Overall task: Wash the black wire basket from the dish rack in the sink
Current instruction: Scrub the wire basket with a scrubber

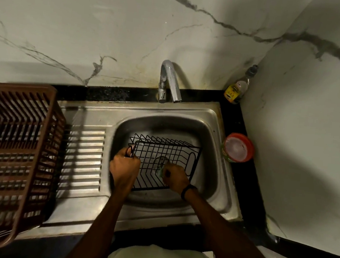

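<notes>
The black wire basket (168, 154) sits tilted inside the steel sink (214, 121) bowl. My left hand (124, 168) grips the basket's left rim. My right hand (175, 176) holds a small green scrubber (161, 171) against the basket's wire floor near its front edge. A black band is on my right wrist. The sink drain shows through the wires. No water runs from the tap (170, 80).
A brown plastic dish rack (13, 154) stands on the ribbed drainboard (84, 157) at the left. A red-lidded tub (237, 147) sits on the black counter at the sink's right. A bottle with a yellow label (237, 87) stands in the back corner.
</notes>
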Action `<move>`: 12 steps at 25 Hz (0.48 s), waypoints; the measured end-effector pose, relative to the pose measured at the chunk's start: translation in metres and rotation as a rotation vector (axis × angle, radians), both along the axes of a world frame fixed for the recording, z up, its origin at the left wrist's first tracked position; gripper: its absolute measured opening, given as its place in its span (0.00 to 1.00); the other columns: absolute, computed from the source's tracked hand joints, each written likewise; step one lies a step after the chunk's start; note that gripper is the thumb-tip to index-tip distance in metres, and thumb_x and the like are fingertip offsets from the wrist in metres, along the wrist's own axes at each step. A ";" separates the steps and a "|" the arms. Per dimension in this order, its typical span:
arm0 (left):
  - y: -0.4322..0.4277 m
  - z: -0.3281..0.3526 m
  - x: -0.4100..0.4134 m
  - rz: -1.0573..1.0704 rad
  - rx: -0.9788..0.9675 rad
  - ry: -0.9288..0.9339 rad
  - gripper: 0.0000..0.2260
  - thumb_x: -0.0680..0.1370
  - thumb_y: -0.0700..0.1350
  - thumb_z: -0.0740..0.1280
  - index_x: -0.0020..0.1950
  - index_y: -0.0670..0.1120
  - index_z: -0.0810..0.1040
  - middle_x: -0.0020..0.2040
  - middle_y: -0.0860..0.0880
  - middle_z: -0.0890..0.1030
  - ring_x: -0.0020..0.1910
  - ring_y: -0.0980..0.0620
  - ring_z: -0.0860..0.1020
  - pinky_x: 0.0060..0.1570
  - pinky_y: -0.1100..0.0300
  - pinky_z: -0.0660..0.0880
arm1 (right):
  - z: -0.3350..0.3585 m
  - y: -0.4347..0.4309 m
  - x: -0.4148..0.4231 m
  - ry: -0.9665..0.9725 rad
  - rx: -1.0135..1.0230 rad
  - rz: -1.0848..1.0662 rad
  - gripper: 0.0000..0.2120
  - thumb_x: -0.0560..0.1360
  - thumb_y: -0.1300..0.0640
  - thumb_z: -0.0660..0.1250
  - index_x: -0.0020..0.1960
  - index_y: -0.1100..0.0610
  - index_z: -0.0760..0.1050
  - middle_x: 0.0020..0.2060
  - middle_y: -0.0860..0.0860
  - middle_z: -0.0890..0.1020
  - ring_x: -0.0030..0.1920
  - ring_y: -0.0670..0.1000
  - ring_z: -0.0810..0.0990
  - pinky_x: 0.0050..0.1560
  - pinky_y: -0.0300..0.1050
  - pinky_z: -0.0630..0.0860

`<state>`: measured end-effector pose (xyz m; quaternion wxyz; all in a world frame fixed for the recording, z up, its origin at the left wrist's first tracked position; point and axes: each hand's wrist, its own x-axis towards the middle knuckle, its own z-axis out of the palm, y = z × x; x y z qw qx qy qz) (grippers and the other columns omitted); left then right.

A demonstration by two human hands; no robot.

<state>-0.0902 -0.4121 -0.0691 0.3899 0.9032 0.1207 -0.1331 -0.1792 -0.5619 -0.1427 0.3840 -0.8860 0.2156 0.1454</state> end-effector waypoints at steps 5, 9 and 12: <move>0.008 -0.002 0.008 -0.003 0.049 0.023 0.06 0.81 0.45 0.65 0.51 0.48 0.82 0.43 0.45 0.82 0.44 0.44 0.79 0.49 0.53 0.75 | -0.007 -0.037 -0.031 -0.080 -0.100 -0.396 0.06 0.76 0.55 0.70 0.51 0.55 0.79 0.44 0.50 0.80 0.46 0.48 0.77 0.46 0.41 0.75; 0.006 0.002 0.025 -0.033 0.052 0.060 0.10 0.79 0.49 0.67 0.56 0.48 0.83 0.45 0.45 0.84 0.43 0.45 0.81 0.46 0.55 0.77 | -0.014 -0.048 -0.035 -0.126 -0.059 -0.451 0.05 0.77 0.57 0.69 0.53 0.55 0.80 0.54 0.54 0.76 0.55 0.47 0.69 0.57 0.44 0.70; 0.005 0.001 0.036 -0.105 -0.016 0.151 0.23 0.76 0.66 0.66 0.53 0.47 0.83 0.42 0.47 0.84 0.42 0.47 0.81 0.46 0.54 0.79 | -0.008 -0.049 -0.028 -0.151 0.409 -0.511 0.06 0.78 0.61 0.68 0.50 0.51 0.79 0.57 0.55 0.81 0.51 0.48 0.79 0.47 0.43 0.80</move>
